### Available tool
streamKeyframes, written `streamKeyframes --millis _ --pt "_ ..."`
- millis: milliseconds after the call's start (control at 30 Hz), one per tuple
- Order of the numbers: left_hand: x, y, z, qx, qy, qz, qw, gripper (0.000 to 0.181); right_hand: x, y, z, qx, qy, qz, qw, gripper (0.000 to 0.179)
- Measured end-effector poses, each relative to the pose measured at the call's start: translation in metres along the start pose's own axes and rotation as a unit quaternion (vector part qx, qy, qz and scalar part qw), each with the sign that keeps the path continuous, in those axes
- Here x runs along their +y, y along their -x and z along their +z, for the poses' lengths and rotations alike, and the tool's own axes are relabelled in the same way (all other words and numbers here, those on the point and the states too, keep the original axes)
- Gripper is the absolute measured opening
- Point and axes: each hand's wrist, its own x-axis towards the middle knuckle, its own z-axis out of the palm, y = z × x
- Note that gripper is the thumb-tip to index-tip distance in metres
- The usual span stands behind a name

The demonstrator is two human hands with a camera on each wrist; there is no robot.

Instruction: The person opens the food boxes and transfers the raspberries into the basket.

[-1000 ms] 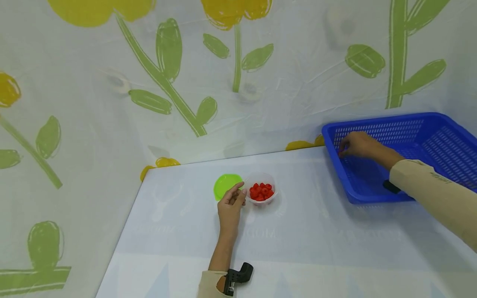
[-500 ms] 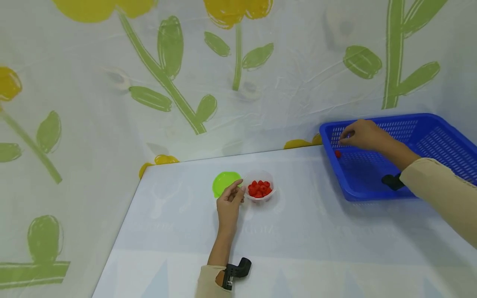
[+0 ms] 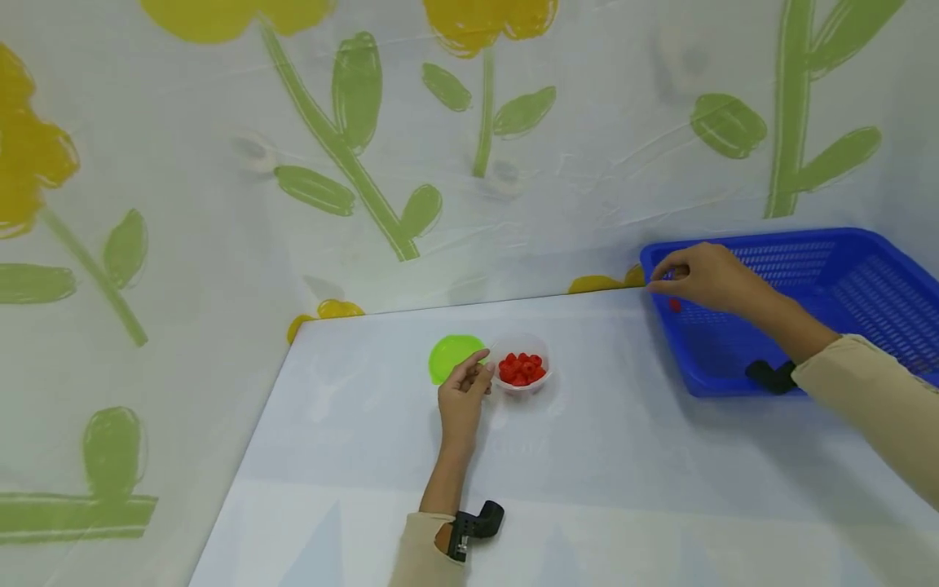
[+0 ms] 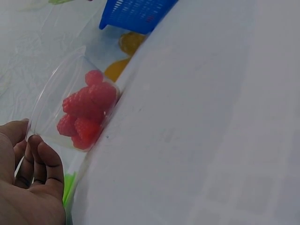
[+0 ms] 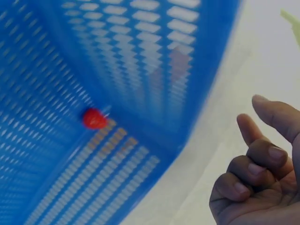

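My left hand (image 3: 460, 399) holds the near left side of a clear plastic bowl (image 3: 526, 386) by its rim. Several red raspberries (image 4: 89, 101) lie heaped in the bowl, which leans over in the left wrist view. My right hand (image 3: 707, 277) hovers over the left rim of a blue plastic basket (image 3: 682, 367). Nothing is between its fingers: thumb and index finger stand apart in the right wrist view, the others curl loosely. One raspberry (image 5: 93, 118) lies inside the basket, near a corner.
A bright green round lid (image 3: 449, 352) lies just left of the bowl, partly behind my left hand. The white table (image 3: 609, 456) ends against a flower-printed sheet (image 3: 572, 204) at the back. The basket's perforated walls (image 5: 126, 42) rise along the table's right side.
My right hand has risen from inside the basket and shifted left over its rim. A raspberry now shows below where its fingers were. The left hand stays at the bowl.
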Motion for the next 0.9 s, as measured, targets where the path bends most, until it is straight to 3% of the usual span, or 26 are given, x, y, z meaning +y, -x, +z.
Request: streamKeyframes --millis 367,533,900 --pt "0.002 -0.001 0.002 0.012 -0.007 0.007 0.9999 0.029 -0.045 0.004 0.024 0.000 -0.002 -0.074 0.9973 0.024" --pt "-0.001 0.002 0.005 -0.001 -0.009 0.001 1.0000 0.029 -0.056 0.008 0.034 0.001 0.005 -0.074 0.9972 0.022" --pt "0.001 0.002 0.001 0.008 -0.019 0.002 0.9998 0.029 -0.077 -0.001 0.076 -0.017 -0.008 -0.102 0.9946 0.019"
